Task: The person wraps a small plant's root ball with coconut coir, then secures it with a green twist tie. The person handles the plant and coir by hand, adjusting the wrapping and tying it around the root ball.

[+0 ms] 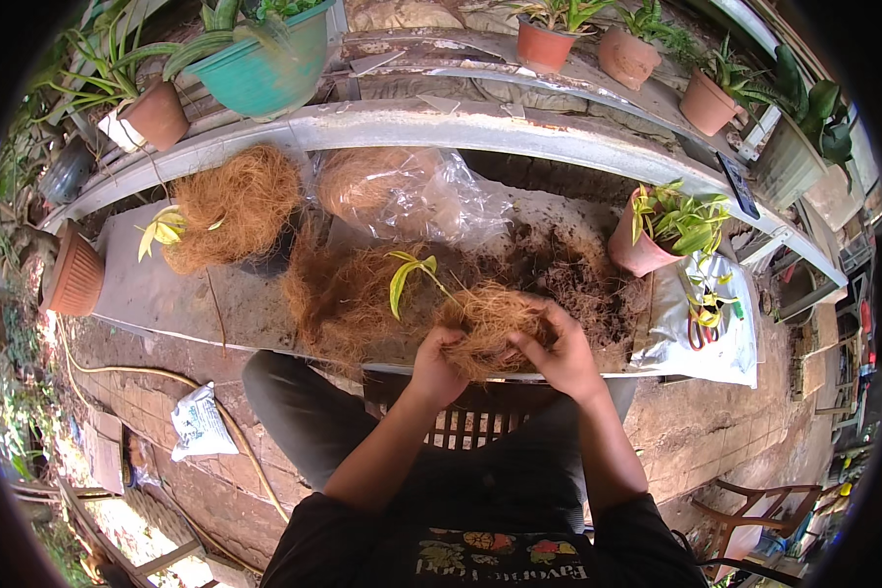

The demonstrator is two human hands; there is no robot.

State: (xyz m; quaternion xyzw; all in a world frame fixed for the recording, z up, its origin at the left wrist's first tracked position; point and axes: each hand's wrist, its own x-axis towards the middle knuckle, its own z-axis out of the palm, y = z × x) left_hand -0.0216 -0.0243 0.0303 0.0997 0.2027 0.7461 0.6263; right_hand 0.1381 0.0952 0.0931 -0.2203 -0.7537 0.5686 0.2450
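Between my two hands, near the table's front edge, is a bundle of brown coconut fibre (489, 323). My left hand (441, 367) grips its left side and my right hand (558, 349) holds its right side, fingers and thumb bent around strands. A small cutting with yellow-green leaves (404, 275) sticks out of the bundle to the upper left. Loose coconut fibre (345, 301) lies left of the bundle, and dark soil with roots (581, 287) lies to its right. A large fibre heap (239, 202) sits at the left on a dark pot, beside yellowish leaves (163, 229).
A clear plastic bag of fibre (411, 191) lies behind. At right are a pink pot with a leafy plant (632, 239) and red-handled scissors (698, 334) on a white plastic sack (735, 353). A terracotta pot (77, 272) stands far left. Potted plants line the metal-edged shelf (441, 128).
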